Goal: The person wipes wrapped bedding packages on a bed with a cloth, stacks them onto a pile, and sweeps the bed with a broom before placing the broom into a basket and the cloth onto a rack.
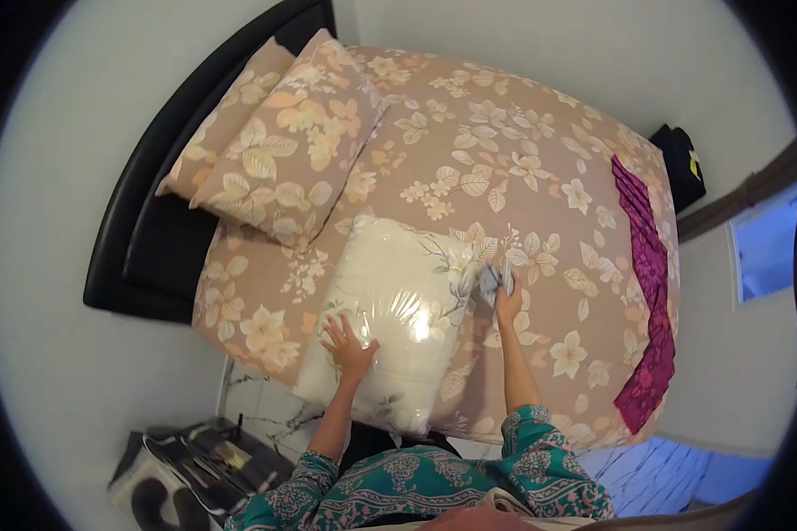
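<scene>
A white pillow-like bundle (390, 292) with a leaf print, wrapped in clear shiny plastic, lies on the bed near my body. On its left part rests my left hand (351, 350), fingers spread and holding nothing. My right hand (509, 299) is just beyond the bundle's right edge, over the bedsheet, with its fingers closed on a small crumpled grey cloth (490, 283). Part of the cloth is hidden by the fingers.
Under the bundle spreads a floral brown bedsheet (469, 133). Two matching pillows (297, 133) lean near the black headboard (142, 212). A magenta scarf (648, 274) runs along the foot end. A dark bag (680, 164) stands beyond it, and a cluttered rack (212, 460) sits at lower left.
</scene>
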Motion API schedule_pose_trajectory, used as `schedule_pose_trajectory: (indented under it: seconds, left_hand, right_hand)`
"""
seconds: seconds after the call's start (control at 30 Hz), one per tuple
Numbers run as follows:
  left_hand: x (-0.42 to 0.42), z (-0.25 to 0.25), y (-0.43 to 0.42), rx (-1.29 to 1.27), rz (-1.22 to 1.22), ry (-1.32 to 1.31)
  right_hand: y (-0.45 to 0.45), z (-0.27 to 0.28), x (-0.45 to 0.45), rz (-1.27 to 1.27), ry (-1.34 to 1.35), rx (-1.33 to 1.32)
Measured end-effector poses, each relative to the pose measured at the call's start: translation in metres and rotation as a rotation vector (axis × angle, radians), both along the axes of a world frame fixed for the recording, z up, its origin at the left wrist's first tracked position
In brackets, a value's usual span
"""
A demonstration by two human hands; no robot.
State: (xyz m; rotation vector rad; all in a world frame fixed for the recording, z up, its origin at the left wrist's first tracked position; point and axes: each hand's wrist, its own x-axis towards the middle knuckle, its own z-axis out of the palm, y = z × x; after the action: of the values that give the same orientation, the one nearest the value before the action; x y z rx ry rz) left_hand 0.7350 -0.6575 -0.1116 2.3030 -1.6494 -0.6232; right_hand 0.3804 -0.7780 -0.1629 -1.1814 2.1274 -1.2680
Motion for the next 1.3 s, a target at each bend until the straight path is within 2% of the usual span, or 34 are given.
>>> schedule_pose_trajectory:
  seconds: [0.03, 0.1, 0.17, 0.2, 0.27, 0.33, 0.37, 0.47, 0.5, 0.53, 0.6, 0.67, 0.7, 0.73, 0.83, 0.93, 1.0, 1.03, 1.1, 1.13, 1.2, 1.27, 1.3]
  left_hand:
    - [0.0, -0.003, 0.01, -0.096, 0.119, 0.022]
    - [0.002, -0.003, 0.036, -0.054, 0.215, 0.02]
    - [0.011, -0.016, 0.073, -0.145, 0.336, -0.008]
    - [0.015, -0.019, 0.091, -0.137, 0.373, -0.015]
    - [0.025, -0.018, 0.121, -0.034, 0.583, 0.104]
    - [0.036, -0.014, 0.145, -0.08, 0.677, 0.112]
    - [0.036, -0.011, 0.158, -0.119, 0.736, 0.131]
    - [0.047, -0.002, 0.169, -0.232, 0.852, 0.17]
    - [0.052, 0.003, 0.17, -0.238, 0.869, 0.155]
    - [0.054, 0.009, 0.17, -0.256, 0.852, 0.152]
    - [0.056, 0.019, 0.177, -0.271, 0.849, 0.139]
    - [0.059, 0.024, 0.18, -0.237, 0.801, 0.144]
    - [0.059, 0.023, 0.184, -0.24, 0.812, 0.146]
    - [0.059, 0.021, 0.187, -0.212, 0.813, 0.172]
    - [0.057, 0.021, 0.197, -0.185, 0.818, 0.226]
    - [0.052, 0.017, 0.194, -0.203, 0.828, 0.262]
    - [0.049, 0.012, 0.18, -0.231, 0.833, 0.271]
    - [0.046, 0.014, 0.173, -0.225, 0.803, 0.255]
    - [0.048, 0.014, 0.154, -0.221, 0.769, 0.237]
    - [0.05, 0.013, 0.144, -0.243, 0.72, 0.228]
    - [0.05, 0.012, 0.13, -0.264, 0.659, 0.214]
    - [0.05, 0.01, 0.116, -0.296, 0.582, 0.183]
    - [0.049, 0.01, 0.111, -0.296, 0.576, 0.182]
  right_hand:
    - [-0.016, 0.021, 0.003, 0.122, -0.083, -0.024]
    - [-0.044, 0.043, 0.023, 0.27, -0.171, -0.048]
    - [-0.06, 0.033, 0.052, 0.601, 0.097, 0.105]
    - [-0.052, 0.028, 0.073, 0.639, 0.093, 0.111]
    - [-0.019, 0.029, 0.136, 0.646, 0.665, 0.112]
    - [0.039, 0.042, 0.192, 0.979, 0.617, 0.069]
    - [0.081, 0.036, 0.216, 1.159, 0.508, -0.025]
    - [0.19, 0.057, 0.26, 1.711, 0.654, -0.148]
    - [0.199, 0.05, 0.265, 1.727, 0.644, -0.165]
    - [0.203, 0.035, 0.268, 1.802, 0.794, -0.277]
    - [0.191, 0.026, 0.267, 1.867, 0.964, -0.325]
    - [0.14, 0.009, 0.264, 1.619, 0.852, -0.239]
    - [0.106, 0.03, 0.252, 1.485, 0.688, -0.171]
    - [0.066, 0.028, 0.245, 1.295, 0.576, -0.08]
    - [-0.019, 0.052, 0.23, 0.816, 0.783, 0.008]
    - [-0.018, 0.048, 0.253, 0.746, 0.804, 0.02]
    - [0.038, 0.022, 0.282, 1.02, 0.759, -0.112]
    - [0.076, 0.027, 0.295, 1.202, 0.809, -0.091]
    - [0.142, 0.04, 0.312, 1.445, 0.702, -0.184]
    - [0.146, 0.043, 0.313, 1.441, 0.699, -0.181]
    - [0.145, 0.047, 0.318, 1.758, 0.837, -0.178]
    - [0.105, 0.03, 0.318, 1.652, 0.814, -0.258]
    - [0.07, 0.031, 0.314, 1.551, 0.9, -0.242]
